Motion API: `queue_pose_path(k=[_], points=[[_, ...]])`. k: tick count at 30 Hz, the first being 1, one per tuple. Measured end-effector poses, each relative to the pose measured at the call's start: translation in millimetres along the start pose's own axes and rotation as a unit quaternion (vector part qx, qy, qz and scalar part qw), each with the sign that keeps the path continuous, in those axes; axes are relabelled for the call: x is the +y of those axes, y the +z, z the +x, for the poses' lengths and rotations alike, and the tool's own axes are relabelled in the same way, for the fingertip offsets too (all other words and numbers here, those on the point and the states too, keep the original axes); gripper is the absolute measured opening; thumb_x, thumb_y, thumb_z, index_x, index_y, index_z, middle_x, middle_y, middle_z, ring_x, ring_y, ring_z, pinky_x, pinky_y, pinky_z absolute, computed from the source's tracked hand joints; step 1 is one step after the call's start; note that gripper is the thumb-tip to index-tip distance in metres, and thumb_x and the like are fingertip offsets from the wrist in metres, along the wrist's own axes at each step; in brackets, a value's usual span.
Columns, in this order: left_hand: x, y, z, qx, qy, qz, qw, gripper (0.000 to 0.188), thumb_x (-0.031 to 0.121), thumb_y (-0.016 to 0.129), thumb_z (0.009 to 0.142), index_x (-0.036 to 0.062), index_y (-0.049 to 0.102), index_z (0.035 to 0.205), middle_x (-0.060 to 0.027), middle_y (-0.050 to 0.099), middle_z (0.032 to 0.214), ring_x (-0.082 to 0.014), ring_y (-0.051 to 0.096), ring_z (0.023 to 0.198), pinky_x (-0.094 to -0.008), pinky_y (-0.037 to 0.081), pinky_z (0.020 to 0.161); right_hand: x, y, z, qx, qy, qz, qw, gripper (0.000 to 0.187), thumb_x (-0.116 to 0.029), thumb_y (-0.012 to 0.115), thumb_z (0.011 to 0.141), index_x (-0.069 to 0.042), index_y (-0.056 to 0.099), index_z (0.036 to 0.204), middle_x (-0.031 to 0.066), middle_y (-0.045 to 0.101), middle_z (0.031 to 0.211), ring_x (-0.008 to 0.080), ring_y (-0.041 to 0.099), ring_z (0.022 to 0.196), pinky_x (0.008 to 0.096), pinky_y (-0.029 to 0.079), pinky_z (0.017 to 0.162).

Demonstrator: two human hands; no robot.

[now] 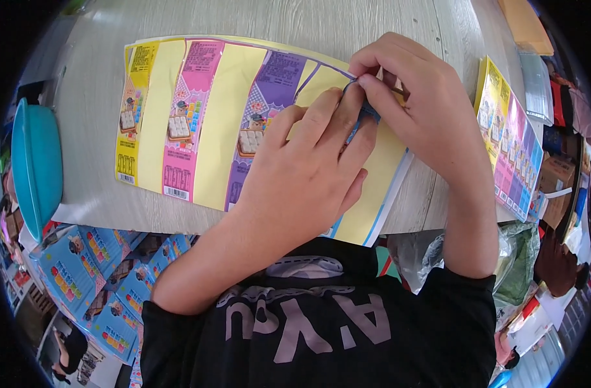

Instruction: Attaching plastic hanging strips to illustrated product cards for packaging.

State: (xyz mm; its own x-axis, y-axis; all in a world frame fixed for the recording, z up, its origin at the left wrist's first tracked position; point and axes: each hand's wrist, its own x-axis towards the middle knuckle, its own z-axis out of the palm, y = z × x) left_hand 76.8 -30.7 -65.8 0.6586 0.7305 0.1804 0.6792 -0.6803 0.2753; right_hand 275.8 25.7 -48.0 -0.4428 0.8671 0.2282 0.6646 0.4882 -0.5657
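A sheet of label stickers with pale yellow backing lies on the grey wooden table. A yellow sticker, a pink sticker and a purple sticker run across it, with bare backing between them. My left hand rests on the sheet, palm down, fingers stretched toward the far edge and partly covering the purple sticker. At that far edge my right hand pinches the top of a blue sticker between thumb and forefinger. Most of the blue sticker is hidden beneath both hands.
More sticker sheets lie at the table's right side. A teal basin stands at the left edge. Several blue printed boxes sit below the table's front left. Right of me are a green plastic bag and a brown carton.
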Motion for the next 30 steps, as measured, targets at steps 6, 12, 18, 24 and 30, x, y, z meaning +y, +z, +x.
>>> queue_pose_path(k=[6,12,18,24,30], points=[[-1.7,0.6,0.0,-0.004,0.003,-0.003,1.0,0.061,0.03,0.072,0.087,0.0081,0.055,0.141,-0.0142,0.051,0.153,-0.0309,0.047,0.137,-0.0463,0.04,0.104,-1.3,-10.1,-5.5,-0.009,0.039,-0.005,0.999,0.023,-0.005,0.067,0.094,-0.004,0.068,0.116,0.0087,0.064,0.094,0.0247,0.062,0.087,0.0353,0.051,0.079],[-2.4,0.1,1.2,0.012,0.004,-0.016,1.0,0.055,0.03,0.071,0.087,0.0087,0.058,0.136,-0.0133,0.051,0.155,-0.0291,0.049,0.136,-0.0456,0.041,0.104,18.2,-25.3,-8.9,-0.065,0.009,-0.046,0.997,0.022,-0.007,0.069,0.093,-0.003,0.068,0.115,0.0098,0.063,0.094,0.0259,0.061,0.091,0.0367,0.05,0.08],[-1.3,-0.6,0.9,0.01,0.002,-0.017,1.0,0.054,0.03,0.07,0.087,0.0088,0.059,0.135,-0.0132,0.05,0.156,-0.029,0.049,0.136,-0.0455,0.041,0.105,17.2,-23.5,-8.9,-0.065,-0.017,-0.039,0.997,0.014,-0.005,0.069,0.092,0.0,0.065,0.105,0.0102,0.061,0.095,0.0267,0.061,0.089,0.0363,0.05,0.078],[-0.3,1.3,-0.4,-0.003,-0.004,-0.027,1.0,0.056,0.029,0.07,0.087,0.0092,0.058,0.138,-0.009,0.05,0.156,-0.0282,0.048,0.136,-0.0454,0.04,0.105,17.1,-19.7,-10.3,-0.055,-0.022,-0.034,0.998,0.011,-0.003,0.068,0.091,0.001,0.062,0.1,0.0106,0.061,0.094,0.026,0.061,0.086,0.0354,0.051,0.076],[0.9,1.4,0.8,0.002,0.022,0.006,1.0,0.056,0.027,0.07,0.089,0.01,0.057,0.141,-0.0039,0.052,0.156,-0.0274,0.045,0.137,-0.0445,0.038,0.106,5.3,-28.1,-6.1,-0.049,-0.005,-0.019,0.999,0.011,-0.001,0.067,0.09,0.002,0.06,0.098,0.0114,0.059,0.093,0.0276,0.059,0.087,0.0352,0.049,0.078]])
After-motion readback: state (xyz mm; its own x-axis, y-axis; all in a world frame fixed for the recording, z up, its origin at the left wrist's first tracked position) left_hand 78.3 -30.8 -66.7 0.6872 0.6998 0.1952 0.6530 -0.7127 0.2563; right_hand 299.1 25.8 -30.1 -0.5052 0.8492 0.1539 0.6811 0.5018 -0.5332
